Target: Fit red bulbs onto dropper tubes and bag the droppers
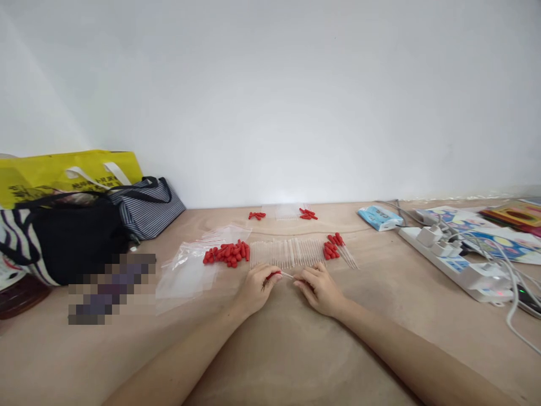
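My left hand pinches a red rubber bulb, mostly covered by the fingers. My right hand is closed on a thin glass dropper tube, which spans the gap between both hands at the bulb. Whether the tube sits inside the bulb I cannot tell. Just beyond the hands lies a row of clear glass tubes. A heap of red bulbs is left of the row. At its right end are more red bulbs and several droppers with bulbs on their tubes.
Clear plastic bags lie at left, near a striped pouch, a black bag and a yellow bag. By the wall are small red bulb groups. A blue tissue pack and a power strip with cables stand right.
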Motion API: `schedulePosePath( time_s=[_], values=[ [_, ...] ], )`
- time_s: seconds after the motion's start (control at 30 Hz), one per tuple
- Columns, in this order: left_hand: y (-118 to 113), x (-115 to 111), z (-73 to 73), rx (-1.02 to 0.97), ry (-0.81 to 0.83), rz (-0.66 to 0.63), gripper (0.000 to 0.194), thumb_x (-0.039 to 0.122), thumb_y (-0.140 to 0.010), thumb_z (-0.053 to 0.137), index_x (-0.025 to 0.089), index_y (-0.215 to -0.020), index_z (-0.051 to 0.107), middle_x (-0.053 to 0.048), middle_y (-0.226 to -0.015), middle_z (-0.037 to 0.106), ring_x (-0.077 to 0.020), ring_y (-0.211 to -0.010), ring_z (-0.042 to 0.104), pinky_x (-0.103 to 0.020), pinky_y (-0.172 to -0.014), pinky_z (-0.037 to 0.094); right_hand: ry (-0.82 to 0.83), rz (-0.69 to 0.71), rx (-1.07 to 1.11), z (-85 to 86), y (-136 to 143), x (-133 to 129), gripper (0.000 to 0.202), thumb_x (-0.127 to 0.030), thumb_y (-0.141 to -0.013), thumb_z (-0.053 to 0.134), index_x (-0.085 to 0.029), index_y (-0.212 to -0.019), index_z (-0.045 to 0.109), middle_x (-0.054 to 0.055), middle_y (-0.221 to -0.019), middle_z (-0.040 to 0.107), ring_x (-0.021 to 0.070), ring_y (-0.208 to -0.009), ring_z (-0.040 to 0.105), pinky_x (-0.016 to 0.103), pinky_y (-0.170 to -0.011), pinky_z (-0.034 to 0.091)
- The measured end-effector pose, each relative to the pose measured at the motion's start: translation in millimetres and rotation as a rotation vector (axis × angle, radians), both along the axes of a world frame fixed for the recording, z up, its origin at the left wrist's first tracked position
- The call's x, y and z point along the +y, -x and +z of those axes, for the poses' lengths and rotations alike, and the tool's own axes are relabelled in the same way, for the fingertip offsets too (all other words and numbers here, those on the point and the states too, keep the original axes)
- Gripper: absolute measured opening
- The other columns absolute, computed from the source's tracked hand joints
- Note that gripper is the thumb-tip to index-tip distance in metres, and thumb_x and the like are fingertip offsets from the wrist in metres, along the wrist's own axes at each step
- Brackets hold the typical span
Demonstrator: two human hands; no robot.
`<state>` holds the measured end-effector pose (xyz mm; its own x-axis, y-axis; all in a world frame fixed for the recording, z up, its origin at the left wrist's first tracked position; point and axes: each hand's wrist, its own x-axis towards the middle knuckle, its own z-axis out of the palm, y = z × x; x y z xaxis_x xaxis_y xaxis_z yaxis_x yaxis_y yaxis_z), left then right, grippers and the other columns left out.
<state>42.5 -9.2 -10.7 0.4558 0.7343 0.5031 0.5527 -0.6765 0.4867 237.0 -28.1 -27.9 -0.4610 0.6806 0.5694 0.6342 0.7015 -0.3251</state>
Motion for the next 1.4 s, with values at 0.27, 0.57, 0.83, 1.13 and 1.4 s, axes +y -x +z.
schedulePosePath(
  time_s=[0.27, 0.57, 0.83, 1.13, 1.4],
  values=[
    [2.4, -2.9, -3.7, 0.153, -0.141, -0.126, 0.023, 0.025, -0.087, 0.039, 0.016, -0.077, 0.057, -0.003, -0.071, 0.060, -0.0149, -0.069, 0.052, -0.029, -0.070, 0.039, -0.131, 0.030, -0.141, 1.4, -7.2, 2.1, 0.020, -0.018, -0.085, 0.038, -0.018, -0.080, 0.057, 0.000, -0.067, 0.058, 0.0109, -0.057, 0.041, 0.029, -0.066, 0.021],
    [0.7, -3.4, -6.2, 0.211, -0.196, -0.172, 0.023, 0.022, -0.087, 0.038, 0.016, -0.073, 0.054, -0.003, -0.070, 0.057, -0.0148, -0.068, 0.049, -0.029, -0.071, 0.038, -0.156, 0.009, -0.115, -0.9, 2.0, 0.0, 0.025, -0.017, -0.085, 0.033, -0.015, -0.075, 0.056, 0.002, -0.064, 0.054, 0.0117, -0.056, 0.038, 0.028, -0.062, 0.021],
    [0.9, -2.0, -8.1, 0.229, -0.215, -0.200, 0.026, 0.022, -0.088, 0.036, 0.016, -0.075, 0.057, -0.003, -0.067, 0.058, -0.0147, -0.067, 0.049, -0.031, -0.071, 0.037, -0.042, 0.023, -0.110, -4.5, 8.6, 1.3, 0.027, -0.017, -0.086, 0.030, -0.015, -0.075, 0.054, 0.003, -0.064, 0.056, 0.0124, -0.058, 0.044, 0.027, -0.062, 0.024],
    [9.8, -1.6, -1.2, 0.170, -0.011, -0.029, 0.021, 0.033, -0.083, 0.047, 0.021, -0.099, 0.055, -0.002, -0.088, 0.064, -0.0174, -0.085, 0.054, -0.035, -0.084, 0.030, 0.224, -0.028, -0.037, 2.0, -1.1, 6.4, 0.034, -0.028, -0.090, 0.029, -0.018, -0.069, 0.053, 0.000, -0.064, 0.061, 0.0115, -0.061, 0.052, 0.026, -0.066, 0.026],
    [8.5, -4.7, 2.6, 0.150, -0.005, -0.025, 0.017, 0.032, -0.083, 0.046, 0.023, -0.088, 0.060, 0.001, -0.084, 0.067, -0.0146, -0.077, 0.056, -0.035, -0.085, 0.027, 0.036, -0.007, -0.036, 9.6, -16.9, 3.2, 0.021, -0.026, -0.087, 0.039, -0.020, -0.088, 0.059, 0.003, -0.081, 0.066, 0.0117, -0.069, 0.056, 0.029, -0.070, 0.024]
  ],
)
